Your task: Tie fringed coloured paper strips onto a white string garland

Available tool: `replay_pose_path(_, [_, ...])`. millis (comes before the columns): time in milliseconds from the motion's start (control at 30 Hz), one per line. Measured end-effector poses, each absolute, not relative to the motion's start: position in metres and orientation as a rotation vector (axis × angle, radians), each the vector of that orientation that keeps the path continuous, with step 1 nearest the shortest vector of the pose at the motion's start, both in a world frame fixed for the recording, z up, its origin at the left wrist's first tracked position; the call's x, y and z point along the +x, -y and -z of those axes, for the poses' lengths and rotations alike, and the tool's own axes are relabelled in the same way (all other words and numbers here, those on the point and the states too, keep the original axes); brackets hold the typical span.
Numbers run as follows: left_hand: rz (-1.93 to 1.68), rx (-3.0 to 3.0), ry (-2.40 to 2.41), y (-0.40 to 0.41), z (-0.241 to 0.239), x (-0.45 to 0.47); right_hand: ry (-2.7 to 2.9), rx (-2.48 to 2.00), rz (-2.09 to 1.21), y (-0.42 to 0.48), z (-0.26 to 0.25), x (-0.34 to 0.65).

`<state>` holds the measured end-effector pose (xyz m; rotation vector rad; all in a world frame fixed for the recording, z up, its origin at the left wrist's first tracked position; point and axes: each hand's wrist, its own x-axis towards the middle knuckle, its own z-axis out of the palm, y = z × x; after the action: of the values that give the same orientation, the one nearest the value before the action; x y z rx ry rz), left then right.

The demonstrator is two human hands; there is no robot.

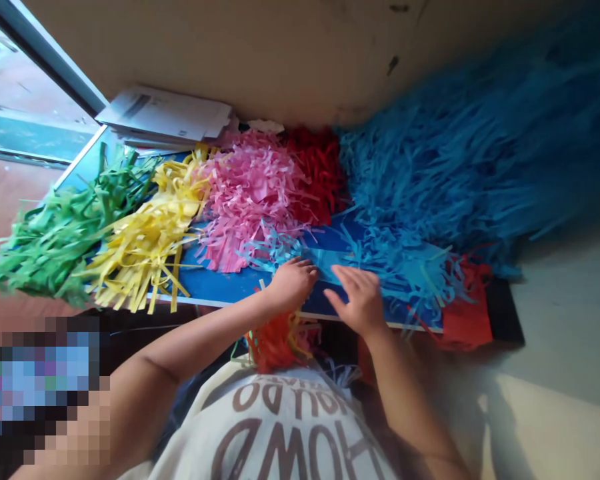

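Note:
My left hand [294,283] is curled over a light blue fringed paper strip [325,256] near the table's front edge. Its cut ends fan out beyond my fingers on the far side. Just to the right, my right hand [359,301] has its thumb apart and its fingers stretched out, hovering over or lightly touching the strip; which of the two I cannot tell. A loose pile of light blue fringe [405,263] lies beyond and right of that hand.
Left to right across the blue table [205,283] lie green [55,233], yellow [147,230], pink [255,187] and red fringe [317,177]. A large blue heap [450,147] fills the right. Red paper [467,310] overhangs the corner; orange fringe [273,340] sits at my lap. Papers [165,113] are stacked behind.

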<state>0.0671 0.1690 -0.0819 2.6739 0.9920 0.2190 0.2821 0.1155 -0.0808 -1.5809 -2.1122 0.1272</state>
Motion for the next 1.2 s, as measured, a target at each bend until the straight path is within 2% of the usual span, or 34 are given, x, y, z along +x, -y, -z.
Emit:
replay_pose_path(100, [-0.23,2.661,-0.986,-0.174,0.079,0.061,2.254,-1.429,-0.461,-0.128,0.087,0.276])
replay_pose_path(400, [-0.173,2.475,-1.144,-0.204,0.077,0.038,2.052,-1.573,-0.641,-0.162,0.095,0.291])
replay_pose_path(633, [-0.201,2.45,-1.239,-0.197,0.071,0.033,2.067,-1.76,-0.457,-0.165,0.098,0.28])
replay_pose_path(1200, [-0.235,2.446,-1.609,-0.187,0.08,0.041,2.004,-2.133,-0.406,-0.17,0.101,0.263])
